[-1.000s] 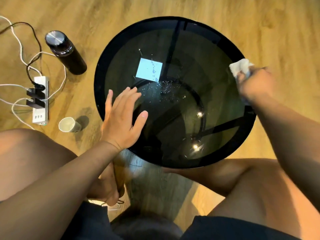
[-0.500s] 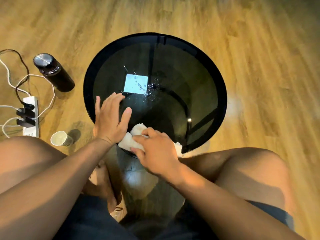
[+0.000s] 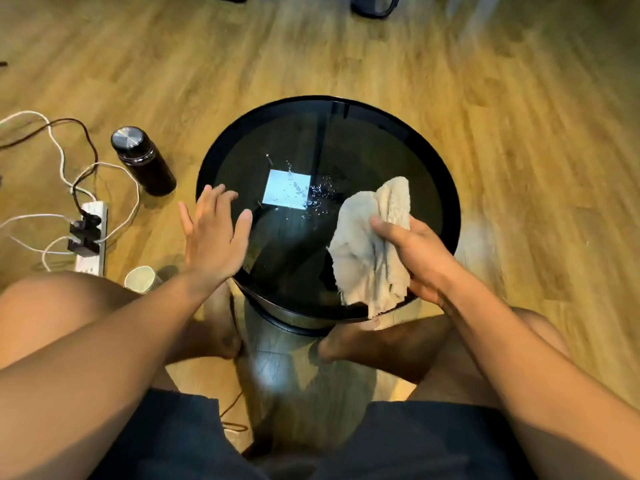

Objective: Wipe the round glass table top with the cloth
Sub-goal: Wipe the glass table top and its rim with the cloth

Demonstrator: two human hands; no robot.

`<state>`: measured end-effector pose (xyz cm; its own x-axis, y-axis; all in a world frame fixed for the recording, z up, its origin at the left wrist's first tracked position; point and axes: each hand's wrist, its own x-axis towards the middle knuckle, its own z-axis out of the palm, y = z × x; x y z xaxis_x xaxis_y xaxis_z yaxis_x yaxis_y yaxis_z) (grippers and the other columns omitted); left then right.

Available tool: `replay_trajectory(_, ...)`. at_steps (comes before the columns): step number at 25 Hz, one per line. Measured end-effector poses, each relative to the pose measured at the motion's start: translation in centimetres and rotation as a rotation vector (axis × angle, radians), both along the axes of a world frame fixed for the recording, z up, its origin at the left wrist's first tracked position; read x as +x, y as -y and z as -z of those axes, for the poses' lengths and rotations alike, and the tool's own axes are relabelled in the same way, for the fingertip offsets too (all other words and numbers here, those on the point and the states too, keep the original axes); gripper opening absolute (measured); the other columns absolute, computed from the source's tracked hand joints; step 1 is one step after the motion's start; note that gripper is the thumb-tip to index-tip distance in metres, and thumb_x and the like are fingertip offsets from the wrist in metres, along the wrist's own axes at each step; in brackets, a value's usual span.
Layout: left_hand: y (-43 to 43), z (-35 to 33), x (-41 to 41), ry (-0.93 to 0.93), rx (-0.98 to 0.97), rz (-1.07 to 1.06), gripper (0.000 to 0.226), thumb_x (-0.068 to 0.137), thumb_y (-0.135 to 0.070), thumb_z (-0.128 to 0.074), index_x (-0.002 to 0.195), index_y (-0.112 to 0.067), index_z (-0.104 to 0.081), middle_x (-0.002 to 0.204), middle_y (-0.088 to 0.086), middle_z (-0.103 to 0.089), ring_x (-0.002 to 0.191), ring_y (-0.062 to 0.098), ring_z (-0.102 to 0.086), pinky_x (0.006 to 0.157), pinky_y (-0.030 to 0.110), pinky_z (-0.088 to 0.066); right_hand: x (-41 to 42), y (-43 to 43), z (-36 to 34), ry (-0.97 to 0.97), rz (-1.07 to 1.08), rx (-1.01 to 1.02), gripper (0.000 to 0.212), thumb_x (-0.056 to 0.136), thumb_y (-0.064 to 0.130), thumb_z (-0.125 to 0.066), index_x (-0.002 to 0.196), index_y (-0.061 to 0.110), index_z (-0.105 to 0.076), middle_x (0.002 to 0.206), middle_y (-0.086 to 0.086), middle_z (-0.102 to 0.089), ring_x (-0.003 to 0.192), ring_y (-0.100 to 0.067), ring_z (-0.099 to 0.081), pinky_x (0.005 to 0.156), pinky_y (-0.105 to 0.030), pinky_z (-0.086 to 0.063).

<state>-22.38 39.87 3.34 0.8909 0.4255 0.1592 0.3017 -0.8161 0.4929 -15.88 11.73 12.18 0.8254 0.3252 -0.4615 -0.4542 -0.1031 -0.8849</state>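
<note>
head view: left hand [image 3: 214, 239] flat, fingers spread, on glass table top [image 3: 398, 161]; right hand [image 3: 420, 258] gripping cloth [image 3: 367, 244]

Cream cloth [image 3: 372, 244]; smoky black glass table top [image 3: 398, 161]; dark brown bottle [image 3: 147, 162] with steel lid; honey-toned wood-grain floor [image 3: 519, 116].

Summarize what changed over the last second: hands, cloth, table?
The right hand carried the cloth from the far right rim to the near edge, then out over the glass table top, cloth now opened. Left hand stays flat at the left rim. Droplets, bottle and cup unchanged.
</note>
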Motion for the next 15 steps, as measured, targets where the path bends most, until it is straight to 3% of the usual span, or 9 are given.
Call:
replay_trajectory(3, -0.6, 0.3, 2.0, -0.023, -0.009, 0.0, 0.051, 0.1, -0.044, -0.028, 0.14, -0.015, -0.042, 0.157, 0.009, -0.032, 0.151, 0.024, -0.014, 0.119, 0.051, 0.007, -0.3, -1.9, 0.8, -0.009, -0.255, -0.157, 0.022, 0.096, 0.024, -0.058, 0.117, 0.029, -0.064, 0.108, 0.002, -0.075, 0.103, -0.02, -0.071, 0.094, -0.04, -0.054)
replay_trajectory(5, -0.7, 0.7, 2.4, 0.006, -0.046, 0.003, 0.05, 0.101, -0.04, -0.029, 0.141, -0.013, -0.041, 0.157, 0.01, -0.031, 0.151, 0.024, -0.014, 0.122, 0.051, 0.003, -0.5, -2.8, 1.6, 0.041, -0.377, -0.244, 0.025, 0.091, 0.015, -0.06, 0.112, 0.031, -0.063, 0.11, 0.001, -0.072, 0.106, -0.022, -0.068, 0.094, -0.043, -0.054)
replay_trajectory(8, -0.4, 1.1, 2.2, 0.217, -0.193, -0.013, 0.045, 0.1, -0.03, -0.033, 0.137, -0.007, -0.041, 0.154, 0.013, -0.035, 0.148, 0.023, -0.022, 0.123, 0.047, -0.004, -0.6, -2.2, 2.9, 0.5, -0.389, -0.69, 0.039, 0.09, 0.028, -0.066, 0.126, 0.03, -0.051, 0.123, -0.003, -0.057, 0.112, -0.021, -0.058, 0.094, -0.038, -0.048)
replay_trajectory(9, -0.2, 1.2, 2.2, 0.282, -0.238, -0.051, 0.042, 0.099, -0.027, -0.035, 0.136, -0.007, -0.041, 0.153, 0.013, -0.038, 0.146, 0.023, -0.026, 0.123, 0.046, -0.005, -1.1, -1.6, 3.4, 0.702, -0.372, -0.835, 0.047, 0.092, 0.038, -0.062, 0.135, 0.029, -0.047, 0.133, -0.003, -0.051, 0.12, -0.019, -0.051, 0.1, -0.036, -0.043)
replay_trajectory(11, -0.3, 1.1, 2.1, 0.357, -0.315, -0.152, 0.042, 0.098, -0.025, -0.037, 0.136, -0.007, -0.041, 0.15, 0.015, -0.04, 0.142, 0.023, -0.032, 0.123, 0.043, -0.015, -3.5, -0.8, 4.9, 0.912, -0.607, -0.918, 0.053, 0.097, 0.049, -0.044, 0.147, 0.03, -0.04, 0.154, -0.003, -0.038, 0.143, -0.023, -0.032, 0.116, -0.042, -0.026)
replay_trajectory(13, -0.4, 0.9, 1.9, 0.395, -0.384, -0.179, 0.046, 0.097, -0.028, -0.039, 0.138, -0.007, -0.04, 0.15, 0.014, -0.041, 0.14, 0.022, -0.036, 0.119, 0.03, -0.024, -5.8, -0.8, 6.5, 0.953, -0.867, -0.981, 0.054, 0.102, 0.05, -0.025, 0.154, 0.037, -0.023, 0.165, 0.0, -0.014, 0.153, -0.025, -0.002, 0.123, -0.05, 0.0)
replay_trajectory(15, -0.4, 0.9, 1.9, 0.425, -0.425, -0.166, 0.05, 0.096, -0.031, -0.04, 0.139, -0.005, -0.04, 0.149, 0.015, -0.041, 0.14, 0.022, -0.037, 0.116, 0.022, -0.025, -6.3, -1.7, 7.7, 0.988, -0.905, -1.026, 0.055, 0.102, 0.051, -0.02, 0.155, 0.036, -0.018, 0.166, 0.003, -0.008, 0.153, -0.027, 0.004, 0.121, -0.054, 0.003)
